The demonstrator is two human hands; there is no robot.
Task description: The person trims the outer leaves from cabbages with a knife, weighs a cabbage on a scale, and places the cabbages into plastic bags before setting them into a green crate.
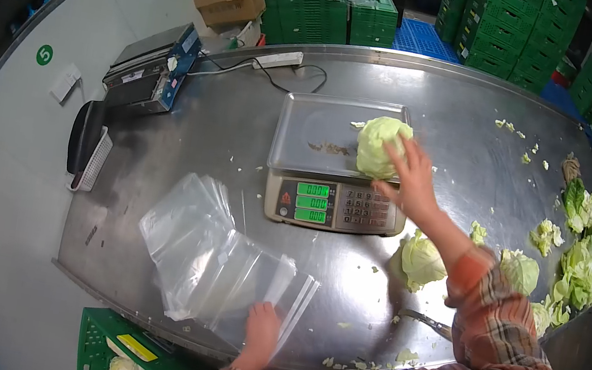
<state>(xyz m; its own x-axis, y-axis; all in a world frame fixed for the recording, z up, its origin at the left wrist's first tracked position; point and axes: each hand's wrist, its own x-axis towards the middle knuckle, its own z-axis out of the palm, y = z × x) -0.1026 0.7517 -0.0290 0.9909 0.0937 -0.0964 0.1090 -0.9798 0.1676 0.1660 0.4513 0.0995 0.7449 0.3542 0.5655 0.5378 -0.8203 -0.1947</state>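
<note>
My right hand (414,182) is curved around the right side of a pale green cabbage (378,147), thumb low and fingers spread over it. This cabbage is over the right part of the scale's metal tray (309,129). Below the tray, the scale's panel (335,207) has a keypad and lit green displays. My left hand (262,333) is at the near end of a fanned pile of clear plastic bags (211,257), its fingers curled against the plastic. Two more cabbages, one whole-looking (423,262) and a smaller one (519,271), sit near my right forearm.
A knife (429,324) lies by my right sleeve. Loose leaves (586,262) are heaped at the table's right edge. A black and blue machine (152,65) and a white basket (92,159) stand left. A green crate (153,356) with cabbages is below the near edge.
</note>
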